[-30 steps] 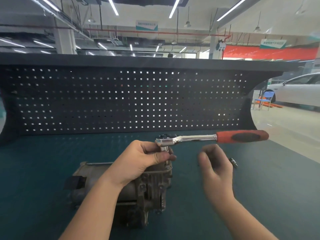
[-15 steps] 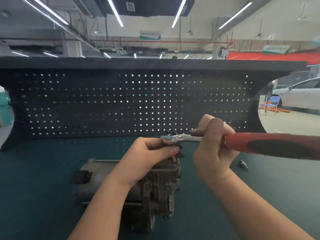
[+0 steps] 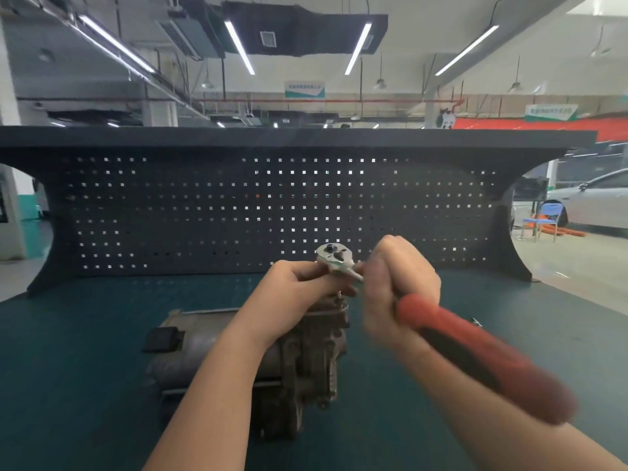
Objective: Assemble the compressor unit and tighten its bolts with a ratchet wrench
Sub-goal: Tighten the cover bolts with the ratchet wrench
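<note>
The grey, worn compressor unit (image 3: 238,355) lies on its side on the green bench top (image 3: 85,334), its flanged end facing right. Above that end stands the ratchet wrench (image 3: 334,255), chrome head up, with its red and black handle (image 3: 475,351) blurred and pointing toward me at the lower right. My left hand (image 3: 299,287) grips the socket stem under the wrench head, over the top of the unit. My right hand (image 3: 397,287) grips the wrench shaft just below the head. The bolt under the socket is hidden by my fingers.
A dark pegboard back wall (image 3: 272,205) closes the far side of the bench. A small loose metal part (image 3: 477,322) lies on the mat to the right, partly behind the handle. A blue chair (image 3: 545,219) and a white car (image 3: 591,202) stand beyond the bench's right end.
My right hand reached up and took hold of the wrench shaft, then swung the red handle from pointing right round toward me. My left hand stayed on the socket.
</note>
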Demonstrator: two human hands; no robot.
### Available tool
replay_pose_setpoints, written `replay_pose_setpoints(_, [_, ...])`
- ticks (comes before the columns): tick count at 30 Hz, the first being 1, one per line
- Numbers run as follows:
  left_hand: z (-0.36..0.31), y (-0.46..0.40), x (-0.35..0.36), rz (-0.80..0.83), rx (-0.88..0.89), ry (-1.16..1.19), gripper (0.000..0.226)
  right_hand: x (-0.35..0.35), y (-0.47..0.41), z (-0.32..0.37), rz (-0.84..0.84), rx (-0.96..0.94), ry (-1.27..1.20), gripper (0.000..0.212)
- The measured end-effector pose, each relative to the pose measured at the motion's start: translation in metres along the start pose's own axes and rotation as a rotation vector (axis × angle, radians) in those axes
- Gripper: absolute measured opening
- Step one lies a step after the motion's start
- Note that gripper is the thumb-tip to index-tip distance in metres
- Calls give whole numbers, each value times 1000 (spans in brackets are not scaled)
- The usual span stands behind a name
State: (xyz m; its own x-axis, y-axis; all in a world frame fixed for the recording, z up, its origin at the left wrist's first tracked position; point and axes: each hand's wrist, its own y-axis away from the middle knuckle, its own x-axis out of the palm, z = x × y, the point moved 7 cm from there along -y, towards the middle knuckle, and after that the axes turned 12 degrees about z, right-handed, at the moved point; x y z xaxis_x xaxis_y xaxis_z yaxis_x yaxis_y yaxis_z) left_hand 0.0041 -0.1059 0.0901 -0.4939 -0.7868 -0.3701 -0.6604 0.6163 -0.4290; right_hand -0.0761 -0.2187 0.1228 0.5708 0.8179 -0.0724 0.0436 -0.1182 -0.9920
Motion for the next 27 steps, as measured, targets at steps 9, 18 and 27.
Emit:
replay_pose_setpoints(9, [7,-1,-4,-83,-52,4,20,-5,7,-59,-239,508,-482,34])
replay_pose_setpoints(18, [-21,-5,14,-517,-157,-840,76,53,0,46,261,-68,372,19])
replay_pose_setpoints(27, [7,-3,-3,-106,-67,17,15,-6,-1,-76,66,538,-384,9])
